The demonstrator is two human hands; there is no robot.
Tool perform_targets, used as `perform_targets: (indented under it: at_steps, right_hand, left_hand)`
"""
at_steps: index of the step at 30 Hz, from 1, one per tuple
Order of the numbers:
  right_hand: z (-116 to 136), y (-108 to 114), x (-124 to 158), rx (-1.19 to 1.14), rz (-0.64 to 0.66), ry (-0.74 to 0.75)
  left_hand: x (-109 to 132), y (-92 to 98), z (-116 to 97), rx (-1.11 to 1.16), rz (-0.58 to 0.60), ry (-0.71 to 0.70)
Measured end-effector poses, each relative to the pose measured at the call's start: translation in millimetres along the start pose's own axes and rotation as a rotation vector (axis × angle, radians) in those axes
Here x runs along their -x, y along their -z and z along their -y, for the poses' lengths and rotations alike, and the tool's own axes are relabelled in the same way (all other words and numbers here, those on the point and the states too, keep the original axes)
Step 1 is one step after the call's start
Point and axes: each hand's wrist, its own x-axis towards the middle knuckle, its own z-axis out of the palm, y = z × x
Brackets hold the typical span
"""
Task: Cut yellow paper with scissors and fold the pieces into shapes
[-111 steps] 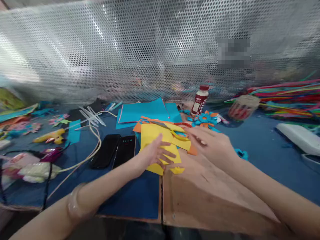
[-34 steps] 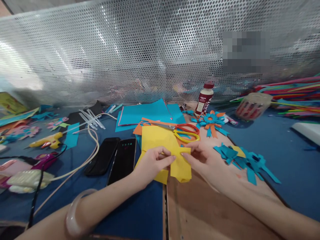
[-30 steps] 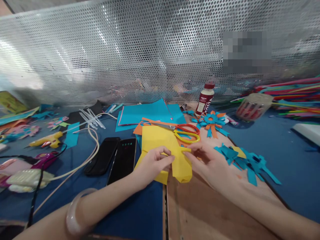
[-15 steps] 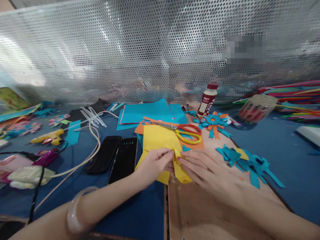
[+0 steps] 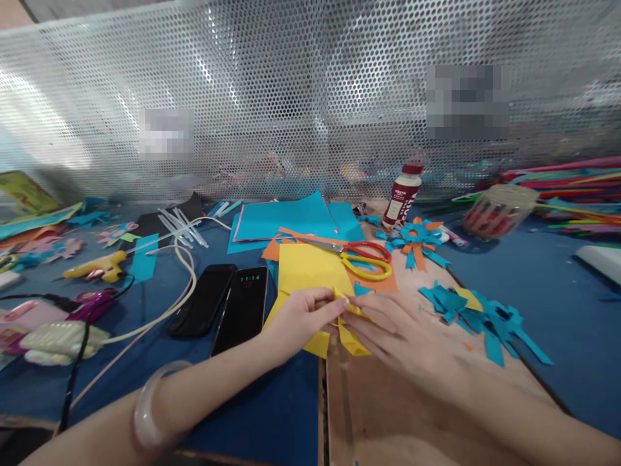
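A folded strip of yellow paper (image 5: 353,342) is held between both hands, close to the front of the work area. My left hand (image 5: 310,316) pinches its upper left edge between thumb and fingers. On its right side, my right hand (image 5: 395,322) has its fingers closed against the paper, partly covering it. Beneath and beyond lies a larger yellow sheet (image 5: 310,268), resting partly on orange paper (image 5: 388,280). Scissors (image 5: 366,252) with one red and one yellow handle lie across these sheets, just past my fingers.
Left of my hands lie a phone (image 5: 241,310), a black case (image 5: 204,301), cables and a yellow glue gun (image 5: 104,266). Blue sheets (image 5: 284,217) lie behind. To the right are blue paper flowers (image 5: 490,317), a bottle (image 5: 403,195) and a jar (image 5: 499,210). A perforated metal screen (image 5: 272,97) stands at the back.
My left thumb has shifted slightly right, onto the strip. The strip's upper part is now raised and bent over between the hands, and the right fingers have curled in more.
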Motion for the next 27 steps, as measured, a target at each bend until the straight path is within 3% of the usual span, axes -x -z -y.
perform_targets:
  at_steps: [4, 7, 11, 15, 20, 27]
  right_hand:
    - [0.1, 2.9, -1.7, 0.081, -0.004, 0.175]
    - [2.9, 4.2, -2.8, 0.012, -0.010, 0.138]
    - [4.9, 3.2, -4.8, -0.176, -0.068, -0.148]
    - [4.9, 2.1, -10.1, -0.428, 0.031, -0.423]
    - [8.4, 0.2, -12.8, -0.623, 0.064, -0.585]
    - [9.7, -11.5, -4.7, -0.912, 0.030, -0.881]
  left_hand:
    - [-1.3, 1.4, 1.7, -0.045, 0.000, -0.002]
    - [-2.2, 2.3, 2.4, -0.046, 0.011, 0.005]
    - [-2.4, 2.6, 3.9, -0.130, 0.044, -0.021]
    - [-0.1, 1.4, 7.9, -0.282, 0.117, -0.091]
    - [2.0, -1.7, 10.5, -0.329, 0.167, -0.135]
    - [0.6, -3.5, 11.0, -0.459, 0.089, -0.169]
